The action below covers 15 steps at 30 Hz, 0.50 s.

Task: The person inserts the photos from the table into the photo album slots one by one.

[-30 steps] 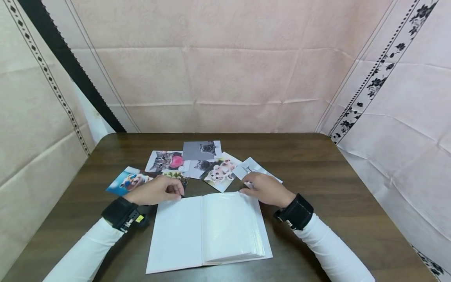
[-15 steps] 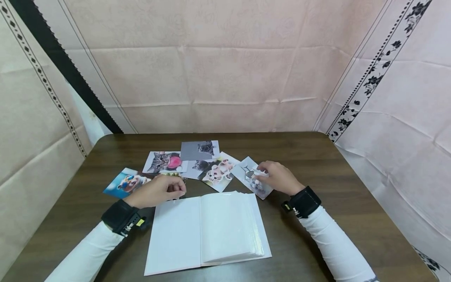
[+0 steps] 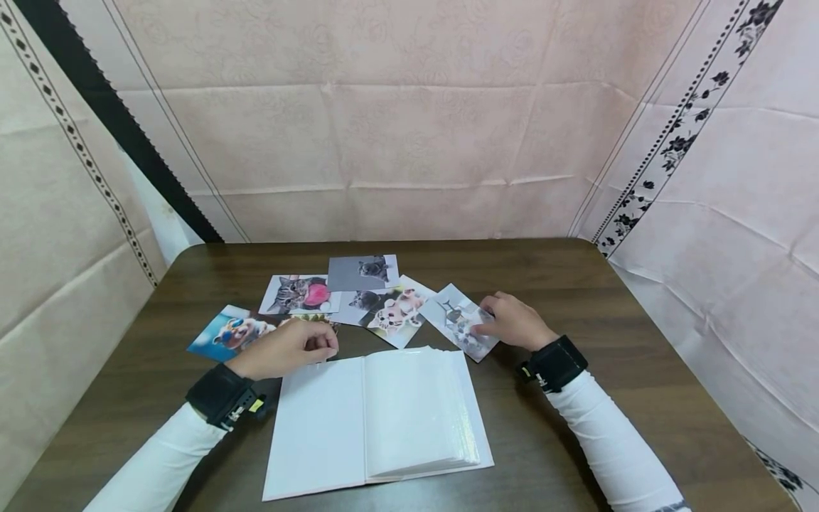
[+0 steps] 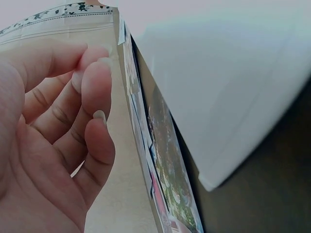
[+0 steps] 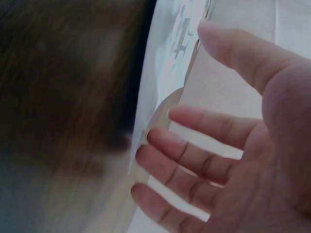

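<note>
An open white photo album (image 3: 326,427) lies in front of me, its clear-sleeved pages on the right half. My left hand (image 3: 291,348) hovers by its top left corner, fingers loosely curled with nothing in them. A photo of foliage (image 4: 167,160) shows below that hand in the left wrist view, mostly hidden in the head view. My right hand (image 3: 515,323) is at the right edge of a pale photo of grey-and-white animals (image 3: 456,316), its thumb over the print. In the right wrist view its fingers (image 5: 165,167) are spread and relaxed beside that photo.
Behind the album lie several overlapping photos: a kitten with a pink ball (image 3: 301,294), a cat on grey (image 3: 361,272) and pink-white animals (image 3: 399,313). A blue photo of an animal in sunglasses (image 3: 224,334) is at the left. The wooden table (image 3: 576,299) ends at a cloth backdrop.
My right hand has moved right, away from the album's top edge. The pale photo has been turned clockwise to a steeper slant. My left hand has barely moved.
</note>
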### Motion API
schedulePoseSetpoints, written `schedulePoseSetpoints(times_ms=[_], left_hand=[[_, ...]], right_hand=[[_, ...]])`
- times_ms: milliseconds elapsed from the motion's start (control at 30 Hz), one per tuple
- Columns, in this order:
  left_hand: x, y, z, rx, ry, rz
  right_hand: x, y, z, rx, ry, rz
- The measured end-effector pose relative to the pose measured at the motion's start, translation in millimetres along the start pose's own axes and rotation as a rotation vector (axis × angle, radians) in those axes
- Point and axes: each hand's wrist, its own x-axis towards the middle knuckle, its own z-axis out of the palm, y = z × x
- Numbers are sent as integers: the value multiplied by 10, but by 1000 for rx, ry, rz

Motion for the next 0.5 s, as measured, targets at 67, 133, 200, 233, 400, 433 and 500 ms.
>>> schedulePoseSetpoints(times_ms=[67, 133, 200, 233, 400, 433, 500], left_hand=[[7, -6, 0, 2, -2, -2], [13, -12, 1, 1, -4, 1], [14, -17, -1, -7, -6, 14], [12, -20, -3, -10, -6, 20], [-5, -38, 0, -15, -5, 33], [-8, -40, 3, -13, -5, 31], [-16, -42, 8, -11, -8, 29]], right_hand=[[-5, 3, -6, -29, -17, 37], [-15, 2, -10, -50, -29, 76], [-28, -4, -12, -62, -41, 111], [-32, -7, -10, -67, -46, 122], [-17, -9, 18, -72, -84, 134], [-11, -8, 21, -71, -90, 133], [3, -6, 25, -65, -97, 133]])
